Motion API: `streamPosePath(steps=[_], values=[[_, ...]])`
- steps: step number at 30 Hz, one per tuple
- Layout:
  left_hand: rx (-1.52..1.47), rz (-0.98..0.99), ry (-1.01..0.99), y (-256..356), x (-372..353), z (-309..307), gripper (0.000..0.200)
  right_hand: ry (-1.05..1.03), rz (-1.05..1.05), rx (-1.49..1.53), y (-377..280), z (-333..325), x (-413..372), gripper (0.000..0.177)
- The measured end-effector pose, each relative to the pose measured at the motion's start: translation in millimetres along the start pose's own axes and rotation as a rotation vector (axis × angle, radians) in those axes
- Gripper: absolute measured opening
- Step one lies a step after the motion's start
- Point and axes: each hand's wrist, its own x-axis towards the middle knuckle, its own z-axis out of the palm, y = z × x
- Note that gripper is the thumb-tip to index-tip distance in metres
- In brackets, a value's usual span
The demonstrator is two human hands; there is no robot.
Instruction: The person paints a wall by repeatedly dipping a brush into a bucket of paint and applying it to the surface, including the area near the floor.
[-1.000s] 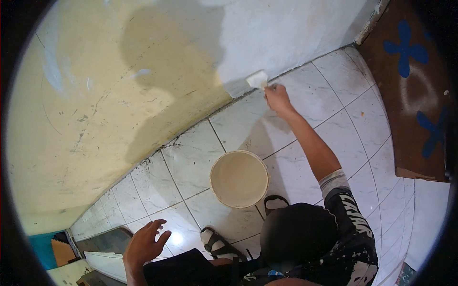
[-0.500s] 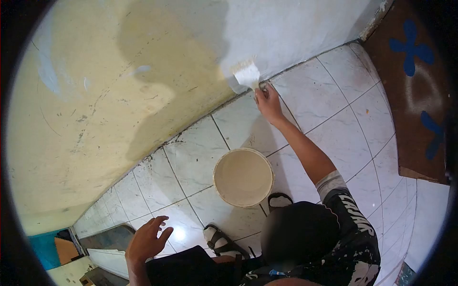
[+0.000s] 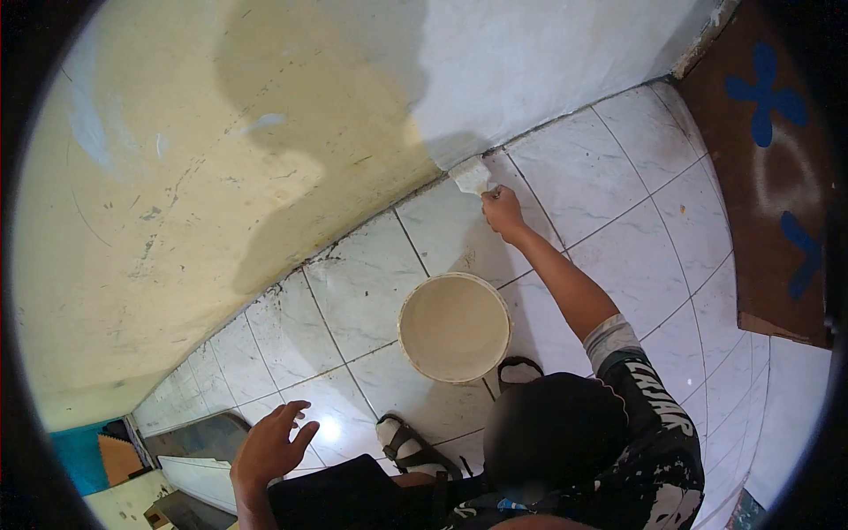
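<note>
My right hand (image 3: 503, 213) is closed round the handle of a wide paintbrush (image 3: 471, 176). White paint coats the brush, and its bristles are at the foot of the wall (image 3: 548, 66), along the line where wall meets floor. White covers the wall's right part, while bare yellow shows on the left. Between my feet and the wall stands a round bucket (image 3: 454, 327), pale inside, below my right hand. My left hand (image 3: 276, 442) hovers at the lower left with fingers apart and nothing in it.
White marbled tiles (image 3: 618, 225) make up the floor. At the right stands a brown panel (image 3: 782, 177) with blue shapes. My sandalled foot (image 3: 406, 442) is just below the bucket. Several flat boards (image 3: 199, 481) lie at the lower left near a doorway.
The paintbrush has moved down from the lower wall to the floor edge, my right hand drawing back with it. My left hand has stayed in place.
</note>
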Motion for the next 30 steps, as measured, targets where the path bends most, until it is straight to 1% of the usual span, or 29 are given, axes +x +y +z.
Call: streamPosePath(steps=[2, 6, 8, 9, 11, 14, 18, 20, 21, 23, 24, 26, 30], values=[[0.009, -0.002, 0.003, -1, 0, 0, 0.044, -0.004, -0.056, 0.028, -1, 6, 4, 0.020], [0.003, 0.011, 0.002, -6, 3, 2, 0.044, 0.003, -0.078, -0.009, -24, 12, -1, 0.019], [0.012, 0.018, 0.003, -8, 5, 4, 0.044, -0.049, -0.151, 0.134, -65, 2, -24, 0.019], [0.012, 0.019, 0.000, -7, 5, 3, 0.044, -0.048, -0.148, 0.133, -81, -2, -38, 0.019], [0.008, 0.006, -0.005, -5, 7, 2, 0.046, -0.138, -0.275, 0.324, -108, -14, -69, 0.019], [-0.021, 0.010, 0.002, 2, 7, -2, 0.046, -0.155, -0.298, 0.335, -125, -36, -96, 0.018], [-0.024, 0.032, -0.006, -6, 9, 1, 0.046, -0.144, -0.290, 0.303, -80, -38, -66, 0.018], [-0.009, 0.034, 0.004, -7, 8, 1, 0.047, -0.067, -0.144, 0.236, -55, -35, -52, 0.021], [-0.010, 0.033, 0.006, -7, 7, 1, 0.047, -0.068, -0.146, 0.236, -39, -32, -41, 0.021], [-0.022, 0.010, 0.005, -6, 4, 0, 0.047, 0.076, -0.124, 0.081, -11, -27, -20, 0.023], [-0.023, 0.009, 0.008, -5, 4, -1, 0.047, 0.075, -0.126, 0.082, -4, -28, -11, 0.023], [-0.020, -0.011, -0.001, -3, 2, -1, 0.047, 0.064, -0.094, 0.035, 0, -30, 2, 0.025], [-0.016, -0.009, -0.003, -4, 1, -1, 0.047, 0.036, -0.067, 0.002, -25, -30, 11, 0.024]])
